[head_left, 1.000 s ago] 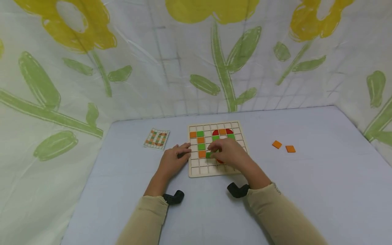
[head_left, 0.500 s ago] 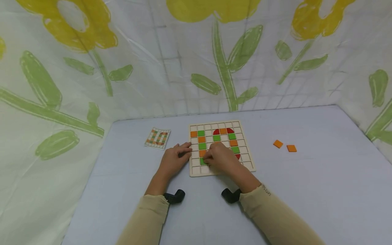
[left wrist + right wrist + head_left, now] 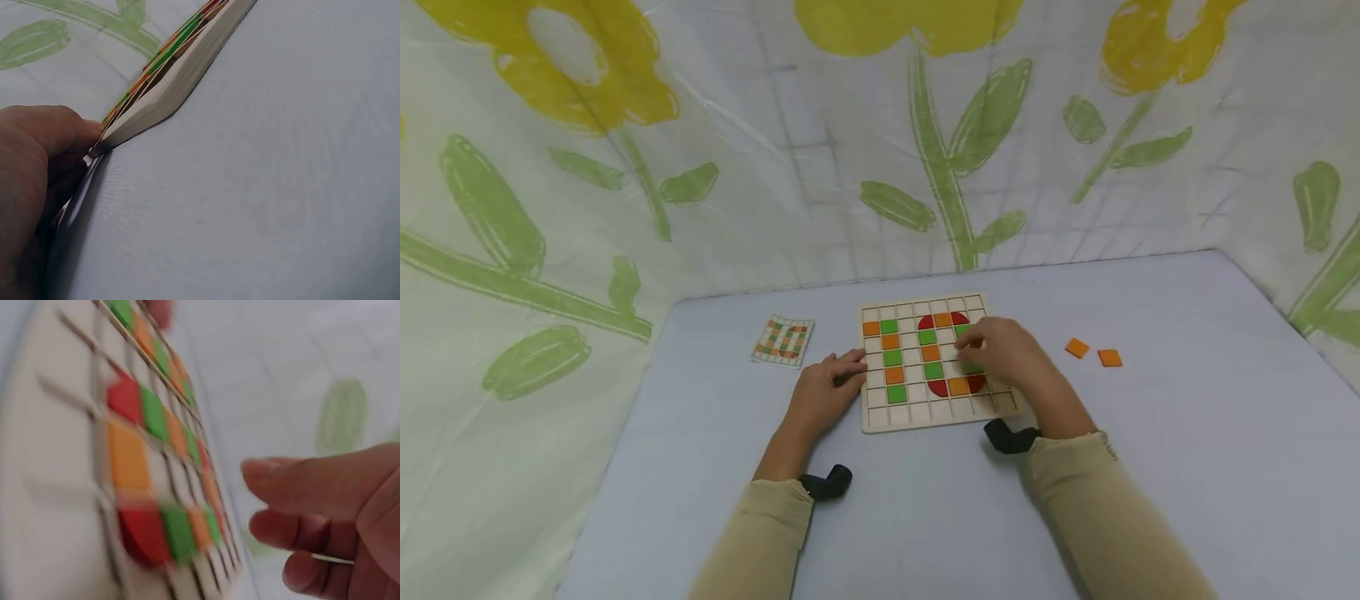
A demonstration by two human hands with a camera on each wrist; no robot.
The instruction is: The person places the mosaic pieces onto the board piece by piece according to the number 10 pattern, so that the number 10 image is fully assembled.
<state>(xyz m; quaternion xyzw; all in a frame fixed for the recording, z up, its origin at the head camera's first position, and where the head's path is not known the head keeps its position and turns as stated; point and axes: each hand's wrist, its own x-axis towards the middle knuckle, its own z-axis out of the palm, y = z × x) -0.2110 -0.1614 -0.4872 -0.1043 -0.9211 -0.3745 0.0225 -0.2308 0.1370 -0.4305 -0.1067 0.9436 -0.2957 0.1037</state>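
A pale wooden grid board [image 3: 942, 411] lies on the table, with orange, green and red tiles set in its squares. At the lower end of its left column sits a green tile [image 3: 896, 394]. My left hand [image 3: 824, 392] rests by the board's left edge, its thumb [image 3: 72, 131] touching the corner in the left wrist view. Above the board's right part hovers my right hand [image 3: 1009, 352], hiding some tiles beneath. In the right wrist view its thumb [image 3: 312, 481] and loosely bent fingers stand apart and hold nothing.
Two loose orange tiles [image 3: 1077, 347] lie on the pale tabletop [image 3: 1180, 417] to the right of the board. A small printed pattern card [image 3: 783, 341] lies to its left. Behind the table hangs a flower-printed cloth [image 3: 820, 242].
My right hand first placed a green tile at the foot of the left column, then let go and moved up and right across the board. My left hand stayed put.
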